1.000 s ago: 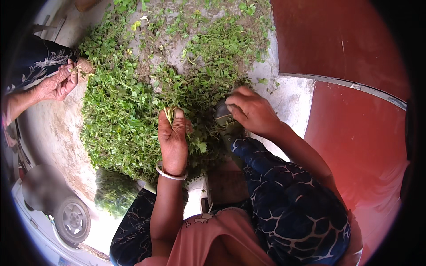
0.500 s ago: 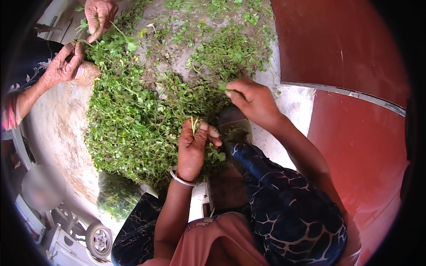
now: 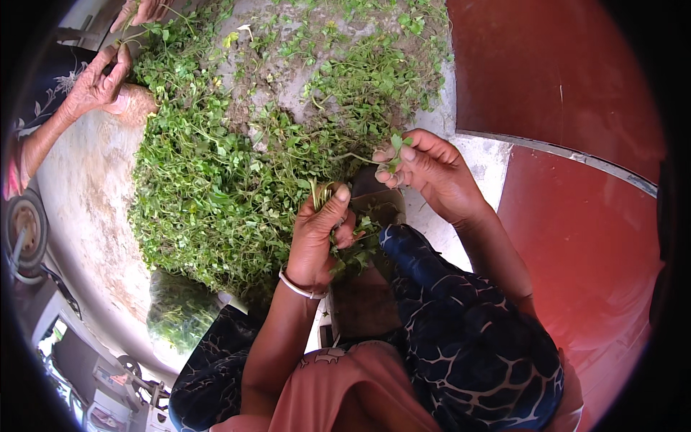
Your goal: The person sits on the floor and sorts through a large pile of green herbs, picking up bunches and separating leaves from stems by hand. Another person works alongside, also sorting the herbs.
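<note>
My left hand [image 3: 322, 229] is closed around a small bunch of green herb sprigs [image 3: 321, 193], pale stem ends sticking up past the thumb and leaves hanging below the fingers. To its right and a little farther off, my right hand [image 3: 432, 169] pinches a single leafy sprig [image 3: 398, 144] between thumb and fingers, its thin stem pointing left. Under and beyond both hands spreads a wide heap of loose green leafy herbs [image 3: 209, 183], looking like celery or parsley. A white bangle [image 3: 299, 286] circles my left wrist.
At the far left another person's hands [image 3: 101, 79] hold a thin stem over the heap's edge. A clear plastic bag of greens [image 3: 180, 309] lies near my left knee. Red panels [image 3: 568, 230] stand on the right. My shoe [image 3: 378, 194] borders the heap. A wheel [image 3: 27, 227] shows far left.
My right hand has turned palm-up and raised a sprig off the heap's edge. My left hand keeps its bunch, shifted slightly right. The other person's far hand has moved up and left.
</note>
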Demonstrator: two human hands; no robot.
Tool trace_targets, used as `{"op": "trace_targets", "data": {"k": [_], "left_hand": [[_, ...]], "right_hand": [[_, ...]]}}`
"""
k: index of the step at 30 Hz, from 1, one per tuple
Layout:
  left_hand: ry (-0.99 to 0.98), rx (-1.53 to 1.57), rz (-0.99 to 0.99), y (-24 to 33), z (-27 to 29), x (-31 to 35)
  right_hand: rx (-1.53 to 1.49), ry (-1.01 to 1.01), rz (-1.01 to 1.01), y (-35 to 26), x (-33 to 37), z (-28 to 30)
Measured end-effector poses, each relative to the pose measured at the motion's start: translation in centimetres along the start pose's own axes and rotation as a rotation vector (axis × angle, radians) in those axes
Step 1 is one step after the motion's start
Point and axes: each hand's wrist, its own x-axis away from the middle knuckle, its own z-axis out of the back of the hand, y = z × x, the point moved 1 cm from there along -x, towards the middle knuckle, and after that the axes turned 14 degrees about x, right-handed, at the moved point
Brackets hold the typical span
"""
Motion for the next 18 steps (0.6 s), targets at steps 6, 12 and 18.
{"op": "trace_targets", "data": {"k": [6, 12, 18], "left_hand": [[-0.069, 0.142, 0.092, -0.1, 0.9, -0.6], [-0.032, 0.055, 0.129, 0.5, 1.1, -0.6], [-0.008, 0.093, 0.164, -0.2, 1.6, -0.8]], "right_hand": [[-0.068, -0.083, -0.144, 2.1, 1.1, -1.3], [-0.018, -0.154, -0.132, 2.4, 1.7, -1.7], [0.196, -0.183, 0.056, 3.1, 1.3, -2.1]]}}
